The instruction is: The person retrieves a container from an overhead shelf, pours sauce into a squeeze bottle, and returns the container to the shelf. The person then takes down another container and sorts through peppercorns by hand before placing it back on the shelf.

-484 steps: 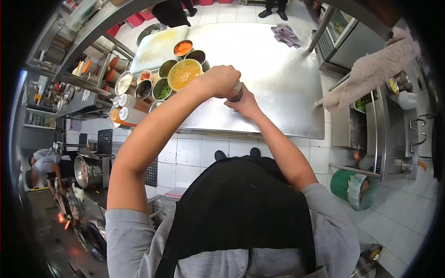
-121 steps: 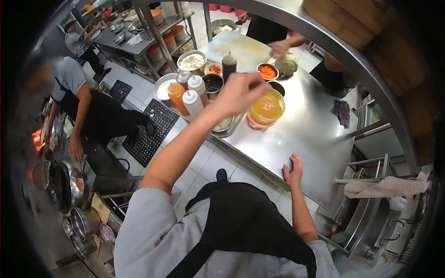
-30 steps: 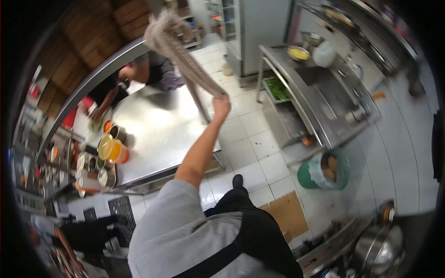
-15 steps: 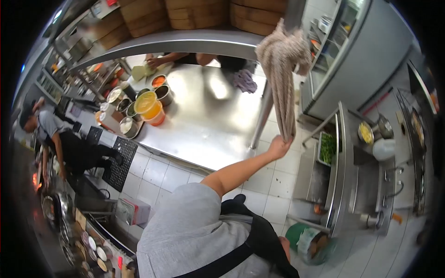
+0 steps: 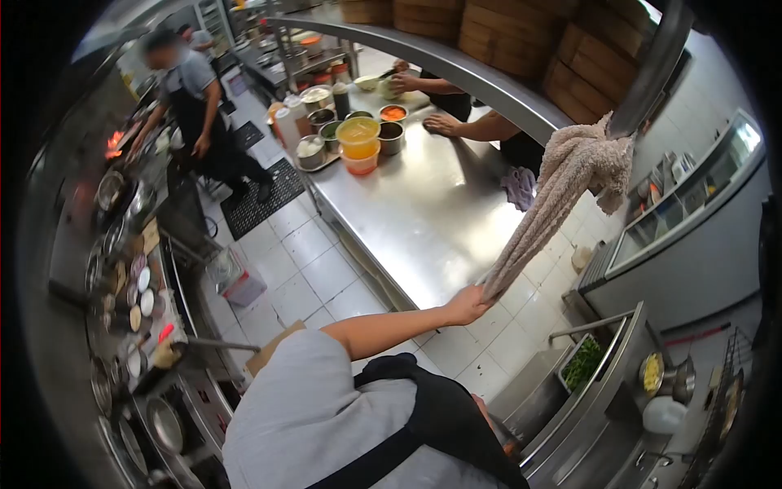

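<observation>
The left hand [image 5: 467, 306] clutched the near end of a beige towel [image 5: 547, 210] stretching away from it; whether the right hand [image 5: 482, 407], mostly hidden, held anything was unclear.

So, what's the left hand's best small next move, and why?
Probably ease the left hand open and release the towel: its upper end is bunched at the shelf post, while the fingers hold the lower end out at a slant.

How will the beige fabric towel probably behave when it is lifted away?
The towel looks floppy, with soft folds along its length. Its fuzzy surface suggests little slipping in the left hand. It may catch briefly, as its upper end bunches at the grey metal post.
</observation>
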`<state>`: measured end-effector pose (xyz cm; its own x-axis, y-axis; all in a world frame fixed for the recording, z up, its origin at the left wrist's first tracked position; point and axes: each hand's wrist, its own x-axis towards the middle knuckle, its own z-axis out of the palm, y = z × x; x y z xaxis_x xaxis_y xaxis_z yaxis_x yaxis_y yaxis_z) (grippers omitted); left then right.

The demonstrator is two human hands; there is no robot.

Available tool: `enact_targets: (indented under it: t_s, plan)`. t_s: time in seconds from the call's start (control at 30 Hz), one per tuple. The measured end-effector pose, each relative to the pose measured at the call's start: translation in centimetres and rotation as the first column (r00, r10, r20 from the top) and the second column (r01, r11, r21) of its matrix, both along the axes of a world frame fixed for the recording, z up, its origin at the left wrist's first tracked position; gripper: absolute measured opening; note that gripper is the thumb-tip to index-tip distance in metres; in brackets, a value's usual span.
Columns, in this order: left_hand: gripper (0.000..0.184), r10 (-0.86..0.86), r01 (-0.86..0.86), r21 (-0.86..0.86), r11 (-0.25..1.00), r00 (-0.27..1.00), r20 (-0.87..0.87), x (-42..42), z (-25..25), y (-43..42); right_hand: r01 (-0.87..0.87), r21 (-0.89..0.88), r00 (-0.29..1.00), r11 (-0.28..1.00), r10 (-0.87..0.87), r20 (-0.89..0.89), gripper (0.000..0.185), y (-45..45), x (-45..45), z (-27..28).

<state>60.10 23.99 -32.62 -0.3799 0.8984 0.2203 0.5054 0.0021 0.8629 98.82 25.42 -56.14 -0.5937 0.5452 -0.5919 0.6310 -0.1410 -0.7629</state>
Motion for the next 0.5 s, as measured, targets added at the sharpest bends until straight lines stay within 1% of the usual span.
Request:
enact_targets:
  t_s: [0.03,0.13,0.17,0.2,0.23,0.27,0.33,0.37,0.4,0.43,0.47,0.5]
  plan:
    - [0.030,0.031,-0.031,-0.057,0.998,1.000,-0.003,0.0,0.6,-1.0,-0.048,0.000,0.998,0.999,0.047,0.041,0.020,1.5,0.2,1.1]
    - [0.028,0.255,-0.249,-0.065,0.966,0.960,0.118,1.6,3.3,-4.1,-0.187,-0.009,0.970,0.982,0.186,0.155,0.021,4.8,-0.7,6.3]
    - [0.027,0.256,-0.253,-0.041,0.967,0.960,0.109,2.2,2.8,-4.6,-0.236,-0.020,0.953,0.972,0.235,0.191,0.021,5.6,-1.0,7.1]
    - [0.026,0.256,-0.256,-0.015,0.967,0.962,0.099,2.7,1.9,-4.9,-0.122,-0.165,0.958,0.979,0.159,0.239,0.023,7.2,-1.2,7.3]
    - [0.025,0.258,-0.259,0.008,0.966,0.962,0.090,3.1,1.4,-5.3,-0.044,-0.284,0.974,0.958,0.104,0.200,0.023,9.7,-1.0,5.7]
    - [0.024,0.206,-0.185,-0.109,0.977,0.952,0.228,3.8,2.5,-5.9,0.028,-0.407,0.984,0.913,0.047,0.172,0.023,12.6,-0.7,3.0]
    - [0.021,0.202,-0.193,-0.061,0.979,0.908,0.367,6.0,2.2,-6.0,-0.119,-0.209,0.991,0.971,0.104,-0.082,0.029,16.8,-4.6,6.1]
    - [0.020,0.193,-0.200,-0.030,0.979,0.882,0.430,7.2,1.9,-6.0,-0.197,-0.128,0.971,0.972,0.175,-0.163,0.037,19.4,-7.4,7.8]
    - [0.016,0.190,-0.208,-0.010,0.978,0.873,0.448,8.5,2.0,-6.0,-0.236,-0.056,0.946,0.970,0.217,-0.241,0.043,20.5,-11.1,12.5]
    - [0.012,0.180,-0.210,0.014,0.978,0.868,0.464,9.8,2.3,-6.1,-0.191,0.025,0.935,0.981,0.190,-0.299,0.050,19.6,-14.9,19.1]
    - [0.009,0.145,-0.182,0.034,0.983,0.872,0.467,11.0,2.8,-6.5,-0.207,0.051,0.880,0.977,0.209,-0.427,0.057,20.4,-17.9,22.6]
    - [0.008,0.127,-0.163,0.035,0.986,0.871,0.475,11.7,2.6,-6.6,-0.226,0.110,0.818,0.968,0.249,-0.518,0.058,19.2,-20.4,27.9]
